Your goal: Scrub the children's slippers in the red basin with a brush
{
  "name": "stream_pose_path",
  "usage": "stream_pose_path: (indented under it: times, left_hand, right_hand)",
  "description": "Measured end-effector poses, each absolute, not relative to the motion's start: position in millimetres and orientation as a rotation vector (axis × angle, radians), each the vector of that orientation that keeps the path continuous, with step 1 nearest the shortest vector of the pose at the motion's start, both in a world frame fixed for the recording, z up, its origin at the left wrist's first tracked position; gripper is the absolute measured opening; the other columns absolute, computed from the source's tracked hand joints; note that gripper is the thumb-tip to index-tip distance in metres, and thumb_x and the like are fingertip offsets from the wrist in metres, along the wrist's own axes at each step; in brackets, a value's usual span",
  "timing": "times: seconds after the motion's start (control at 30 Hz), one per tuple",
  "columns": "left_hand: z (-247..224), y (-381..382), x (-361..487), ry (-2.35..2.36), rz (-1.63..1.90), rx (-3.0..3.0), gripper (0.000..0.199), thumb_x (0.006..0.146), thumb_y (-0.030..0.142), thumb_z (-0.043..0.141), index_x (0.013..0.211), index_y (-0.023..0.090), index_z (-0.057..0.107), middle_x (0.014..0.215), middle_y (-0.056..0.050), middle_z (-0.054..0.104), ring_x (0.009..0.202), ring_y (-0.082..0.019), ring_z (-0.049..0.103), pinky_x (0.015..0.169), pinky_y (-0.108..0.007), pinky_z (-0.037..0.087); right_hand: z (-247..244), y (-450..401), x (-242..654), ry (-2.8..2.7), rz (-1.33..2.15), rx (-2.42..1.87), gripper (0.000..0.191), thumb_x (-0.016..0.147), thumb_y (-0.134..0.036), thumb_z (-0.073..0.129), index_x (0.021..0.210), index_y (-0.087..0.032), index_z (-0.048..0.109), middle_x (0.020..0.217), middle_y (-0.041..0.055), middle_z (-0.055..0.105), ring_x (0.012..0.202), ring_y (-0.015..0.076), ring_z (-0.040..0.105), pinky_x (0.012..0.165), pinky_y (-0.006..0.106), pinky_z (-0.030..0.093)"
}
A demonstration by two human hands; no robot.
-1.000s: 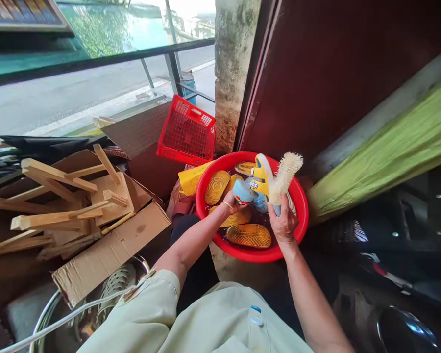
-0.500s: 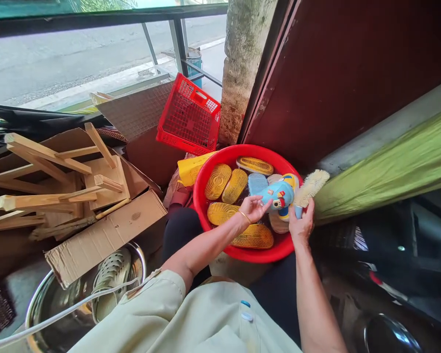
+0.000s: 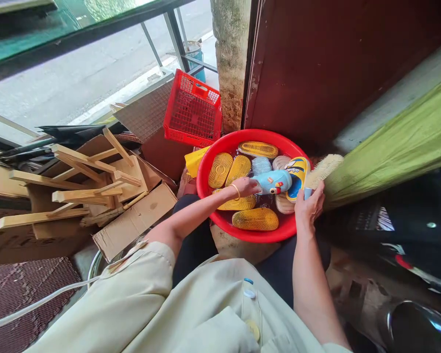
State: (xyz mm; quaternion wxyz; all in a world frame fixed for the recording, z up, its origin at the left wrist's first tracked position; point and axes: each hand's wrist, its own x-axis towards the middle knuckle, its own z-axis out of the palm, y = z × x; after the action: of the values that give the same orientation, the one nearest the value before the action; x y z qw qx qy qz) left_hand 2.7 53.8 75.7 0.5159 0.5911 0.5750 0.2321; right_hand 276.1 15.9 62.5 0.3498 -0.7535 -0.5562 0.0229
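My left hand (image 3: 247, 187) is closed on one end of a light blue clog (image 3: 277, 180) with small charms on its toe, held over the red basin (image 3: 238, 234). In my right hand (image 3: 310, 206) is a scrub brush (image 3: 327, 169) with cream bristles, gripped by its light blue handle at the basin's right side. A yellow and blue slipper (image 3: 300, 169) lies just behind the clog, near the brush. Several yellow clogs (image 3: 255, 219) rest sole up in the basin, with pale and light blue soles among them.
A red plastic crate (image 3: 193, 110) leans behind the basin. Wooden stools (image 3: 125, 179) and cardboard (image 3: 135, 220) are piled at left. A dark red panel (image 3: 334, 63) and a green cloth (image 3: 400, 142) border the right side, with a dark motorbike (image 3: 419, 220) below.
The view has tilted and shifted. My left fingers, looser before, are now closed on the clog. The clog has swung level, showing more of the yellow and blue slipper. The brush stays in my right hand.
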Motion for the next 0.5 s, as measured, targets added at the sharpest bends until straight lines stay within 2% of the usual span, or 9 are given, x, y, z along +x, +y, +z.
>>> stream_pose_path:
  times: [0.03, 0.13, 0.2, 0.27, 0.3, 0.37, 0.43, 0.5]
  left_hand:
    - [77.2, 42.8, -12.4, 1.401, 0.455, 1.568, 0.019, 0.073, 0.025, 0.09, 0.083, 0.021, 0.074, 0.104, -0.013, 0.075, 0.131, -0.041, 0.059, 0.119, -0.047, 0.039]
    - [73.9, 10.5, -42.5, 1.476, 0.17, 1.809, 0.056, 0.072, 0.039, 0.091, 0.124, 0.025, 0.074, 0.148, -0.016, 0.062, 0.147, -0.045, 0.046, 0.128, -0.057, 0.023]
    - [66.0, -5.6, -48.9, 1.514, 0.038, 1.903, 0.085, 0.066, 0.033, 0.094, 0.145, 0.027, 0.062, 0.165, -0.018, 0.047, 0.156, -0.046, 0.034, 0.129, -0.065, 0.013]
    - [58.0, -13.0, -49.9, 1.522, -0.024, 1.971, 0.105, 0.059, 0.019, 0.094, 0.155, 0.029, 0.052, 0.171, -0.019, 0.037, 0.158, -0.047, 0.028, 0.128, -0.07, 0.008]
    - [55.5, -13.1, -50.5, 1.522, -0.025, 1.978, 0.11, 0.057, 0.012, 0.092, 0.157, 0.03, 0.05, 0.171, -0.019, 0.036, 0.158, -0.048, 0.029, 0.127, -0.071, 0.009]
    - [54.9, -7.4, -54.3, 1.526, 0.058, 1.879, 0.107, 0.054, 0.006, 0.088, 0.153, 0.03, 0.055, 0.165, -0.018, 0.046, 0.153, -0.048, 0.037, 0.127, -0.068, 0.019]
    - [59.9, 3.2, -62.3, 1.501, 0.217, 1.67, 0.094, 0.056, 0.008, 0.086, 0.145, 0.028, 0.063, 0.151, -0.016, 0.061, 0.144, -0.046, 0.051, 0.122, -0.061, 0.036]
    - [67.6, 14.7, -71.6, 1.428, 0.366, 1.458, 0.079, 0.063, 0.013, 0.082, 0.14, 0.025, 0.067, 0.131, -0.012, 0.073, 0.127, -0.041, 0.066, 0.108, -0.051, 0.052]
  right_hand:
    - [62.8, 15.0, 277.7, -1.419, 0.052, -1.94, 0.074, 0.101, -0.045, 0.051, 0.164, -0.009, 0.034, 0.139, 0.0298, 0.061, 0.127, 0.0402, 0.064, 0.105, 0.055, 0.052]
    - [62.6, 11.7, 279.5, -1.43, 0.034, -1.854, 0.077, 0.1, -0.043, 0.052, 0.165, -0.009, 0.031, 0.149, 0.029, 0.056, 0.135, 0.0393, 0.06, 0.11, 0.055, 0.05]
    - [61.7, 7.4, 275.4, -1.492, 0.065, -1.807, 0.079, 0.099, -0.044, 0.054, 0.166, -0.009, 0.03, 0.15, 0.0276, 0.057, 0.132, 0.0381, 0.062, 0.108, 0.054, 0.052]
    - [60.3, 0.6, 267.6, -1.566, 0.12, -1.789, 0.079, 0.098, -0.046, 0.054, 0.165, -0.008, 0.034, 0.145, 0.0271, 0.062, 0.125, 0.0372, 0.067, 0.104, 0.052, 0.055]
    - [59.4, -3.5, 263.3, -1.6, 0.147, -1.787, 0.078, 0.099, -0.047, 0.054, 0.163, -0.008, 0.036, 0.143, 0.0268, 0.064, 0.122, 0.0367, 0.068, 0.101, 0.051, 0.057]
    - [57.1, -11.5, 255.5, -1.652, 0.194, -1.788, 0.075, 0.099, -0.047, 0.052, 0.162, -0.008, 0.04, 0.137, 0.0259, 0.068, 0.115, 0.0354, 0.072, 0.097, 0.048, 0.058]
    - [54.2, -17.7, 250.0, -1.672, 0.228, -1.792, 0.074, 0.1, -0.045, 0.05, 0.162, -0.007, 0.04, 0.132, 0.0248, 0.071, 0.11, 0.0339, 0.074, 0.095, 0.046, 0.06]
    - [51.7, -21.2, 245.2, -1.679, 0.249, -1.781, 0.073, 0.099, -0.044, 0.049, 0.161, -0.007, 0.04, 0.132, 0.0249, 0.071, 0.112, 0.0338, 0.073, 0.095, 0.046, 0.06]
